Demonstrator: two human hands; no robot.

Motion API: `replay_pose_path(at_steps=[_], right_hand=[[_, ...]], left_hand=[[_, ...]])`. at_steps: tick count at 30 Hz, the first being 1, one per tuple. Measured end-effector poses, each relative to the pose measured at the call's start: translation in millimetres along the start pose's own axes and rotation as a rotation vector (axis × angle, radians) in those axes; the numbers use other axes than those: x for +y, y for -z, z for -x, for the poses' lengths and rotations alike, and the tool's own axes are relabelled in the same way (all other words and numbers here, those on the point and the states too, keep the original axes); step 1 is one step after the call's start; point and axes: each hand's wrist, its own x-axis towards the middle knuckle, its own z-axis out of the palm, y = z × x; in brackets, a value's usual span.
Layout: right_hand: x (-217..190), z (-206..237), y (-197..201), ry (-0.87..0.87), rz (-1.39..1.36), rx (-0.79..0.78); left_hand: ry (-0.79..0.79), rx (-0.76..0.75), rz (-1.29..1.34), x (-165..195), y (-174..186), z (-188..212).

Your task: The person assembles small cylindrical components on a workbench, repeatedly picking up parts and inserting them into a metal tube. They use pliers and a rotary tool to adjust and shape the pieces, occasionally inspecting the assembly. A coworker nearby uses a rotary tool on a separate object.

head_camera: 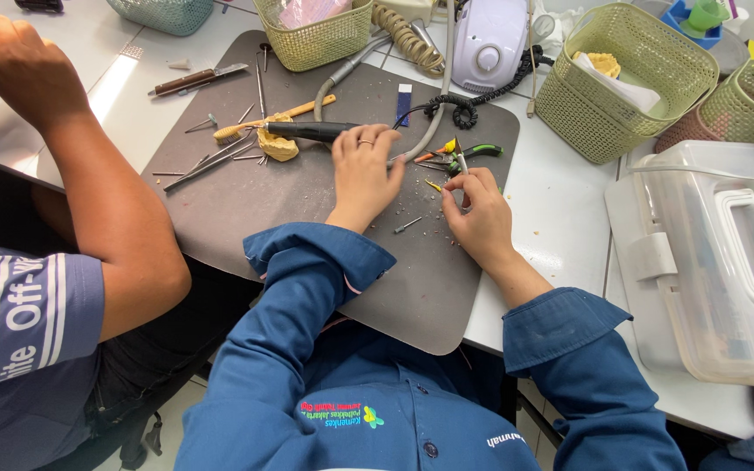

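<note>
a white bench carries a grey mat [325,253] strewn with small tools, and green baskets [626,83] stand along its far edge at twelve to two o'clock. a clear plastic case [717,262] sits at three o'clock, and a white motor unit [490,39] stands at twelve.

the left hand [364,174] rests near the mat's middle, fingers curled, a ring on one finger. its fingertips lie against the rear of a black handpiece [311,131], which lies flat and points to nine o'clock; whether the hand grips it or only touches it cannot be told. just beyond the handpiece tip, at ten o'clock from the hand, lies a yellow dental cast [278,146] beside a wooden-handled brush [263,122].

the right hand [482,214] is at four o'clock from the left, close beside it. its thumb and forefinger are pinched shut on a thin metal tool [461,160] that points up toward twelve. pliers [469,153] with green and orange handles lie just behind it.

the step in hand looks like getting the small tool ready, perhaps a bur for the handpiece. the next move would likely call for bringing tool and handpiece together, which needs a firm hold on the handpiece and careful aim.

at nine o'clock another person's arm [106,201] crosses the bench, hands [2,61] held together at the far corner.
</note>
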Motion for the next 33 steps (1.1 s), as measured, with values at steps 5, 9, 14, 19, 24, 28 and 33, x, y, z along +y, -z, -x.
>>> replay_pose_path(at_steps=[5, 9, 14, 19, 24, 28, 33], right_hand=[[0, 2, 0, -0.037, -0.015, -0.012], [0, 0, -1, -0.043, -0.019, -0.014], [0, -1, -2, -0.031, -0.020, -0.020], [0, -1, -3, -0.028, -0.029, -0.027], [1, -1, -3, -0.030, -0.014, -0.051], [-1, -1, -2, -0.019, -0.023, -0.043], [-2, -2, -1, -0.012, -0.020, -0.051]], left_hand=[[0.101, -0.024, -0.251, -14, 0, -5], [0.286, -0.136, -0.273, -22, 4, -17], [0.274, -0.130, -0.232, -23, 8, -19], [0.251, -0.118, -0.244, -23, 9, -19], [0.228, -0.105, -0.255, -26, 8, -19], [0.216, -0.131, -0.261, -26, 8, -19], [0.167, -0.146, -0.284, -27, 9, -19]])
